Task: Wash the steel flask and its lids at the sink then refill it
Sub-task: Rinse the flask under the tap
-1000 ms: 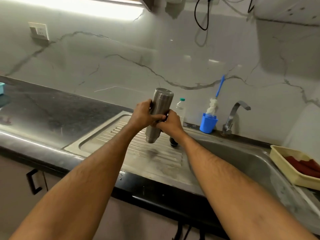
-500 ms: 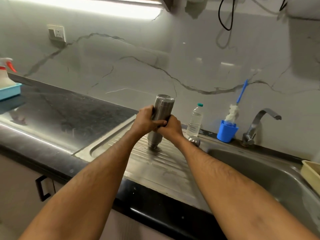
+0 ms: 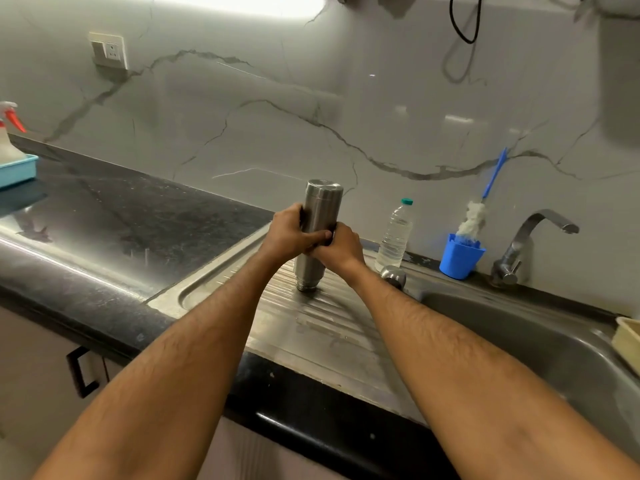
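Far left: a spray bottle [image 3: 8,133] in a light blue tray [image 3: 19,169] on the dark counter [image 3: 121,216].

Middle: steel flask [image 3: 317,233] upside down, open mouth resting on the ribbed draining board [image 3: 311,317]. Left hand [image 3: 291,233] wrapped round the flask's middle. Right hand [image 3: 341,245] wrapped round it too, just beside the left, fingers touching. Both hands clamped on the flask, not apart.

Next along: a small steel lid [image 3: 393,275] on the board near the right wrist. Behind it a clear water bottle [image 3: 394,233]. Then a blue cup [image 3: 460,256] with a brush [image 3: 474,216] in it. Then the tap [image 3: 530,244] over the sink [image 3: 519,327].

Could go wrong: tall flask on a small wet mouth, on bumpy ribs. Might tip and roll if let go too fast. Might bump the lid into the sink with an arm. Wet steel could slip from the hands when lifted.
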